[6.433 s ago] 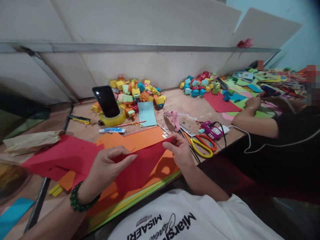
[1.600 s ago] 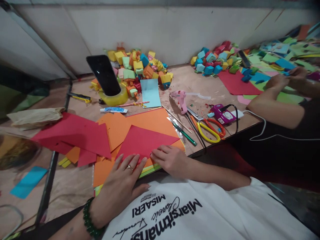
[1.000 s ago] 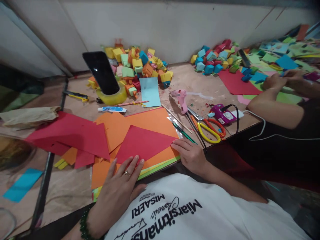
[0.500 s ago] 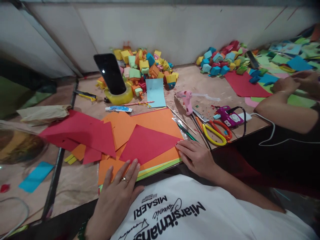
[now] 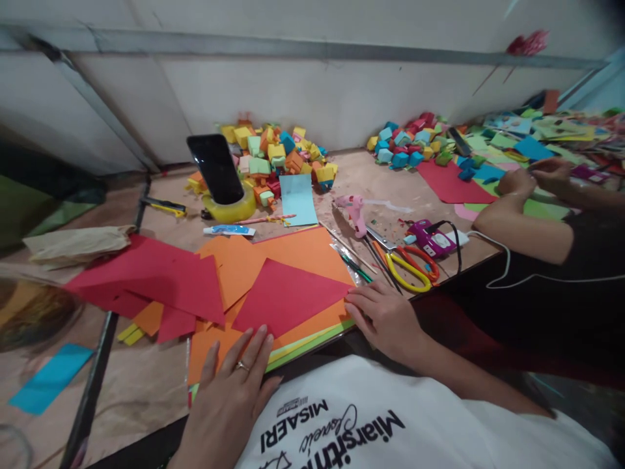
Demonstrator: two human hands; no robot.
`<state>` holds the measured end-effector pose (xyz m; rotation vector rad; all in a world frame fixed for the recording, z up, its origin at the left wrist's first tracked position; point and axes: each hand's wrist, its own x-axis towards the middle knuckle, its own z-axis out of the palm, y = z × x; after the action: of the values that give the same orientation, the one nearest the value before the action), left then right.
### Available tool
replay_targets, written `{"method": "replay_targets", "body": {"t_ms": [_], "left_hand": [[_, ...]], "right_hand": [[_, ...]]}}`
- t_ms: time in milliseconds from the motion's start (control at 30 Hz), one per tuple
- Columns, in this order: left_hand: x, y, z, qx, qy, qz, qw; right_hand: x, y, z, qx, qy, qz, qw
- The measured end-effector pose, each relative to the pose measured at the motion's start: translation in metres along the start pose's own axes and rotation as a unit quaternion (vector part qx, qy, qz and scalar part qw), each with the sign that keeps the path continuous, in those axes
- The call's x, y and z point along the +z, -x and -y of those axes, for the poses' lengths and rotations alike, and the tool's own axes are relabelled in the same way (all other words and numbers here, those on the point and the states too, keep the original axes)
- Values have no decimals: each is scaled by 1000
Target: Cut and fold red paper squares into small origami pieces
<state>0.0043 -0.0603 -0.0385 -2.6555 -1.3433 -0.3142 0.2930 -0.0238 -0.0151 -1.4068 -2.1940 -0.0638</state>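
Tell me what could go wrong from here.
The red sheet, touched only at its edges by the left hand and right hand, might shift. The scissors, near the edge of the table, might get knocked off. The phone, propped in the tape roll, could topple if bumped.

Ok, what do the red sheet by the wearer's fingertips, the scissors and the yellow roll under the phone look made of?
Red sheet: paper or thin card; matte, flat, straight-edged.
Scissors: metal blades, likely steel, from their grey shine; yellow and orange handles, probably plastic, maybe coated metal.
Yellow roll: probably plastic tape; looks slightly glossy and see-through.
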Motion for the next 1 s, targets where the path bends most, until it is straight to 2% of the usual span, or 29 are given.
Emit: {"method": "replay_targets", "body": {"t_ms": [100, 167, 367, 467, 533, 633, 667, 700, 767, 867, 933, 1000], "left_hand": [[4, 1, 0, -9, 4, -2, 1000], [3, 0, 0, -7, 0, 3, 1000], [-4, -3, 0, -9, -3, 4, 1000], [-8, -9, 1, -32, 33, -15, 999], [-12, -14, 3, -82, 66, -69, 992], [-21, -21, 10, -192, 128, -188, 955], [-24, -22, 14, -207, 154, -206, 944], [-27, -22, 17, -198, 178, -210, 941], [-30, -22, 24, -129, 195, -201, 951], [-27, -25, 29, -5, 124, -226, 966], [-19, -29, 26, 50, 62, -231, 970], [-11, -34, 18, 92, 24, -201, 975]], "right_hand": [[-2, -25, 10, -20, -36, 4, 999], [6, -43, 14, -22, -54, 39, 998], [41, -79, 6, 100, -26, 180, 978], [43, -86, -2, 88, -89, 220, 967], [37, -86, -5, 41, -169, 196, 965], [20, -82, -1, -73, -279, 65, 955], [14, -80, 1, -116, -286, 16, 951], [7, -78, 4, -157, -275, -21, 948], [-1, -73, 9, -203, -217, -87, 951], [0, -64, 12, -211, -129, -149, 957], [9, -54, 10, -203, -105, -152, 962], [20, -40, 9, -192, -97, -111, 970]]}}
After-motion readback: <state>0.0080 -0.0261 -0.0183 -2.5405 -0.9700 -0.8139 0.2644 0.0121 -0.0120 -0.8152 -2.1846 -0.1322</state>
